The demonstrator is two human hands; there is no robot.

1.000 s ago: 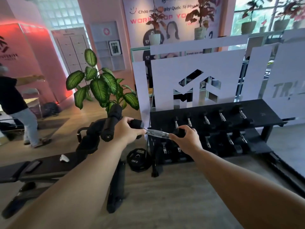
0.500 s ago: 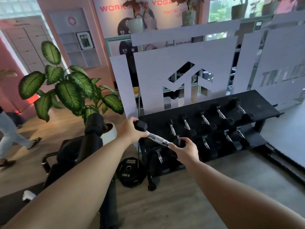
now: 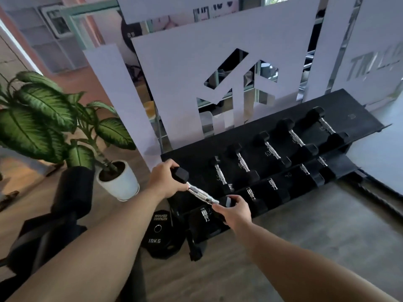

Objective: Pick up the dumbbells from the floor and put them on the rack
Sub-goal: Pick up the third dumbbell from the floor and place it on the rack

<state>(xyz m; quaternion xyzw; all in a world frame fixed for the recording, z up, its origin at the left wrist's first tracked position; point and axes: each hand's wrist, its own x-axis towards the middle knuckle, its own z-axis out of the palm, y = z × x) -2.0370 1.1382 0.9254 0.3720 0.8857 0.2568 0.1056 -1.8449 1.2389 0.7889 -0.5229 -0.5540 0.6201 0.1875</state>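
A black hex dumbbell (image 3: 201, 194) with a chrome handle hangs over the left end of the black two-shelf rack (image 3: 353, 118). My left hand (image 3: 165, 182) grips its far black head and my right hand (image 3: 234, 212) grips its near head. The dumbbell is tilted, left end higher, just above the empty left slot of the top shelf. Several more dumbbells (image 3: 272, 150) lie side by side on the top shelf, and several others (image 3: 272, 184) sit on the lower shelf.
A black 10 kg weight plate (image 3: 159, 234) leans at the rack's left foot. A potted plant in a white pot (image 3: 120, 182) stands left of the rack. A black bench (image 3: 65, 203) lies at my left. White panels rise behind the rack.
I have stepped closer to the rack and the view has tipped down. The dumbbell, held in both hands, has moved forward over the rack's left end.
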